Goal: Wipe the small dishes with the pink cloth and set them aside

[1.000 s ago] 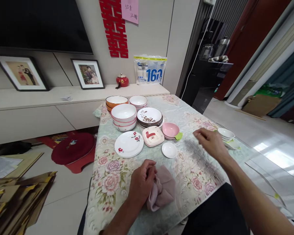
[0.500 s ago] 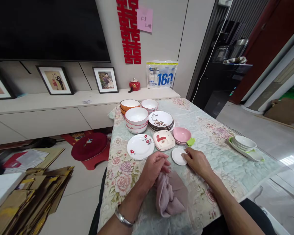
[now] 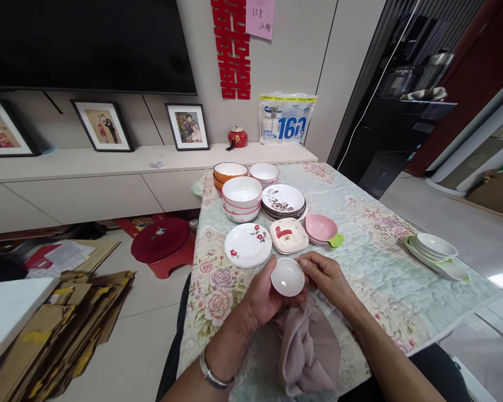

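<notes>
A small white dish (image 3: 288, 277) is held up between my two hands, its hollow side facing me. My left hand (image 3: 260, 298) cups it from the left, thumb on the rim and fingers underneath. On the other side, my right hand (image 3: 329, 278) pinches the dish's right edge. A crumpled mauve cloth (image 3: 308, 352) lies just below, touching the fingers; whether any of it is gripped I cannot tell. Beyond my hands are white plates with red flowers (image 3: 248, 245), square patterned plates (image 3: 289, 235) and pink bowls with a green handle (image 3: 321, 228).
Stacked red-rimmed bowls (image 3: 242, 199), orange bowls (image 3: 230, 171) and brown-flowered plates (image 3: 284, 200) stand farther back on the floral tablecloth (image 3: 369, 273). White dishes (image 3: 436, 247) sit near the right edge. A red stool (image 3: 163, 240) and flattened cardboard (image 3: 62, 329) are on the left.
The small dish has come up off the tablecloth and moved left, tipped toward me. My left hand has turned palm up and closed around it, while my right hand stays at its edge.
</notes>
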A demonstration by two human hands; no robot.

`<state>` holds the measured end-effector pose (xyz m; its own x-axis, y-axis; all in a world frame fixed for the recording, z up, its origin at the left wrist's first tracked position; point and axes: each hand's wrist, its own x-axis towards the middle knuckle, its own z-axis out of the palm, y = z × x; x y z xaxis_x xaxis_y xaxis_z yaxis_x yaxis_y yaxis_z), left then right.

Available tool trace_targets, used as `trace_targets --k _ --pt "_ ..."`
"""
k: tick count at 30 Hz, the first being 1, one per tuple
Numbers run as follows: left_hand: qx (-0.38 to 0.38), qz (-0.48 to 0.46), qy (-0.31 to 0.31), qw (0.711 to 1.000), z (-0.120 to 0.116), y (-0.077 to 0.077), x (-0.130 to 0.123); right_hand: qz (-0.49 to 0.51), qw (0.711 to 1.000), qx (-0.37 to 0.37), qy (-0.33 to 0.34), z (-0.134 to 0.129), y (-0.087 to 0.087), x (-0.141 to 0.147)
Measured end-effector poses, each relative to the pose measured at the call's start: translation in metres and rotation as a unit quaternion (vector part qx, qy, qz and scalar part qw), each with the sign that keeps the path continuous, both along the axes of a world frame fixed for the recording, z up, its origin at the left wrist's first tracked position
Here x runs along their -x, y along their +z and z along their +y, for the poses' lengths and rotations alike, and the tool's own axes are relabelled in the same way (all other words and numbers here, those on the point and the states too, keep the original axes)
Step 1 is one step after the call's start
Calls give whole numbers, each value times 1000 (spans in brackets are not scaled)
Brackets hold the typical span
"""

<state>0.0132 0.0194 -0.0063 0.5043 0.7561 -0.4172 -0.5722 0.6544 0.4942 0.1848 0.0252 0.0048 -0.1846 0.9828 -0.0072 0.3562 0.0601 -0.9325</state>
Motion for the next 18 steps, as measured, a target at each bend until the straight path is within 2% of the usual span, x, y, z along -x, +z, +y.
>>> trace_targets --k 3,5,8,11,14,16,18 --pt "19 31 78 996 3 1 0 -7 1000 20 7 -2 -1 -5" --pt "12 40 113 993 4 3 -1 -68 996 10 56 -6 3 -8" --pt "-9 46 146 988 3 6 -1 -174 974 -22 142 -17 11 -5" --pt "-10 56 154 986 2 9 -1 -209 958 -51 192 -28 14 3" --pt "-16 59 153 986 2 10 0 -169 954 -50 244 -32 14 5" --pt "-25 55 150 987 3 7 -1 -107 953 -17 284 -29 19 0" --pt "-29 51 148 987 5 4 -1 -38 959 20 281 -23 27 -8"
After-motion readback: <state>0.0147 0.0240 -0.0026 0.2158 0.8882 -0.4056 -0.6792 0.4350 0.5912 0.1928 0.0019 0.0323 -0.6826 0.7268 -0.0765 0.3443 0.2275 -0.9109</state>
